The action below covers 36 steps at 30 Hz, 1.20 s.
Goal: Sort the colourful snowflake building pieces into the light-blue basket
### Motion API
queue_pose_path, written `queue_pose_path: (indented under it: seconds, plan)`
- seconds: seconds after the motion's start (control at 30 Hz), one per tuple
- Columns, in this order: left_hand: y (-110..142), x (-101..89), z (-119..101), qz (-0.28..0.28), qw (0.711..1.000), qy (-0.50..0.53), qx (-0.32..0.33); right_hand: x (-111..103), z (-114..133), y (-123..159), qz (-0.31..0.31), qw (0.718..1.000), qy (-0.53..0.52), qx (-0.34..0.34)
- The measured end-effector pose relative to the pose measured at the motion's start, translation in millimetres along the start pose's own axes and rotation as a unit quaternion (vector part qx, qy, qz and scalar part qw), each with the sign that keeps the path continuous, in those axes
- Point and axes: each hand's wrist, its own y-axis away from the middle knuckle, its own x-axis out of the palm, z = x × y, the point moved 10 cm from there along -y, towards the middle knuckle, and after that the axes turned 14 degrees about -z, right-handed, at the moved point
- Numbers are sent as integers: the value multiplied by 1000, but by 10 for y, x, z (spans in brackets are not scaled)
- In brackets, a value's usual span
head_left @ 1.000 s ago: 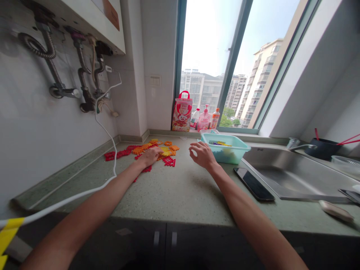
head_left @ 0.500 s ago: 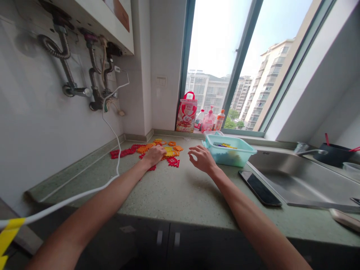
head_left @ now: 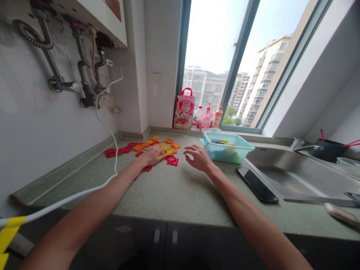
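My left hand [head_left: 154,154] rests over a spread of flat, notched plastic pieces on the counter, its fingers stretched out toward a yellow piece [head_left: 169,152] and touching it or lying just above. Orange pieces [head_left: 146,144] sit behind that hand, and red pieces [head_left: 125,150] run off to the left. One more red piece [head_left: 172,161] lies in front of the yellow one. Above the counter, right of the pieces, hovers my right hand [head_left: 197,156], with thumb and fingers curved apart and nothing between them. Part of the pile is hidden under my left hand.
A mint-green tub [head_left: 229,154] holding more pieces stands right of my right hand. Beyond it are a phone [head_left: 256,184] and a steel sink [head_left: 298,176]. A white cable [head_left: 84,193] crosses the counter's left side. Bottles [head_left: 206,119] and a pink bag [head_left: 184,112] line the window.
The view has shifted slightly, so everything sits a little further left. My left hand lies flatter over the pieces, its fingers more stretched. The right hand keeps its open pose.
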Motion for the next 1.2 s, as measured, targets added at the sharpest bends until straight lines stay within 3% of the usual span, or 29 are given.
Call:
queue_pose_path:
  seconds: [0.23, 0.53, 0.8, 0.97, 1.07, 1.2]
  plan:
    - [-14, 2, -8, -6, 1000, 27, -4, 76, 10, 43, 25, 999, -22, -2]
    - [3, -157, -52, -20, 999, 29, 7, 82, 44, 48, 25, 999, -34, 5]
    - [10, -383, -2, -85, 989, 110, -55, 102, 94, 31, 33, 999, -36, 11]
    - [-6, -407, -159, -111, 979, 151, -74, 109, 306, -15, 23, 998, -55, -2]
    - [-18, -330, -347, -102, 966, 224, -83, 95, 434, -61, 9, 999, -47, -20]
    - [-27, -152, -635, -52, 918, 386, -81, 99, 515, -90, 9, 998, -16, -62]
